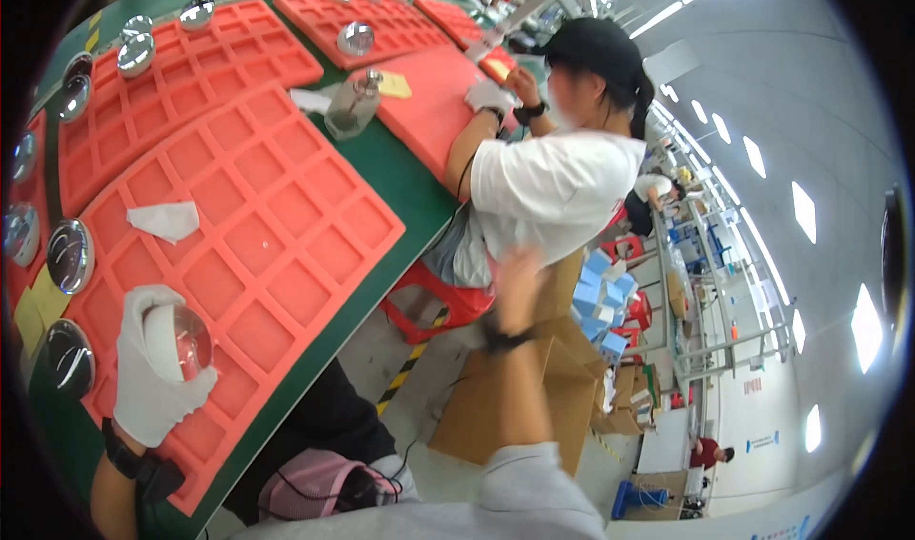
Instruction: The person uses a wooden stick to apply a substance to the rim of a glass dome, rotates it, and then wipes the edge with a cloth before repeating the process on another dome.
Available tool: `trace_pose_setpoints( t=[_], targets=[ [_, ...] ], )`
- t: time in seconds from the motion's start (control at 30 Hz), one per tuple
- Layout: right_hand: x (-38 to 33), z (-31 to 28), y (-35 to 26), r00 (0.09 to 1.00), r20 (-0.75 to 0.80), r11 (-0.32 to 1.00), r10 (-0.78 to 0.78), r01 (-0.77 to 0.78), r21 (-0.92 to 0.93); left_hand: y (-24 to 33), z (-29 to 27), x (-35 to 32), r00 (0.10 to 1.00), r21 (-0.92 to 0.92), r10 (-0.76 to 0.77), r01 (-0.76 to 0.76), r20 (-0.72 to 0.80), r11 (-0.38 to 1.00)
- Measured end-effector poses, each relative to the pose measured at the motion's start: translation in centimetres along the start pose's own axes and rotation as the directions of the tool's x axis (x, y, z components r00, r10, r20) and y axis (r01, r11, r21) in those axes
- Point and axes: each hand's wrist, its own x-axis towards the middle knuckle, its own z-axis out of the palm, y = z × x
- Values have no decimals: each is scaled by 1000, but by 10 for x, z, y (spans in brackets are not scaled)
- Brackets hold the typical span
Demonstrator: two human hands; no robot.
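My left hand [160,378], in a white glove, grips a round clear glass lens [194,340] by its edge above the red foam tray [286,173]. Part of the lens looks white where it meets the glove. My right hand [520,278] is bare and blurred by motion, held out over the gap beside the bench; its fingers are smeared, and I see nothing plainly in it. Close to my left hand, dark reflective lenses [71,357] stand along the tray's left edge. A crumpled white wipe [166,221] lies on the tray's grid.
More red trays [181,68] with shiny lenses line the green bench [405,183]. A clear glass bottle [353,109] stands near the flat red foam. A co-worker [562,173] sits at the right on a red stool [419,304]. Cardboard boxes [496,402] stand on the floor.
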Motion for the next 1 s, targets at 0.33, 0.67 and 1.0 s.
trace_pose_setpoints(
  t=[0.33,0.67,1.0],
  targets=[
    [-244,-24,-124,529,829,681,181,-676,282,6,-3,-1,997,-91,-78,75,-29,993],
    [-113,-58,-152,627,773,484,94,-708,515,6,8,4,998,-152,-58,54,-19,987],
    [-21,-91,-260,642,723,170,-254,-706,687,6,-5,1,997,-144,-79,79,3,986]
  ],
)
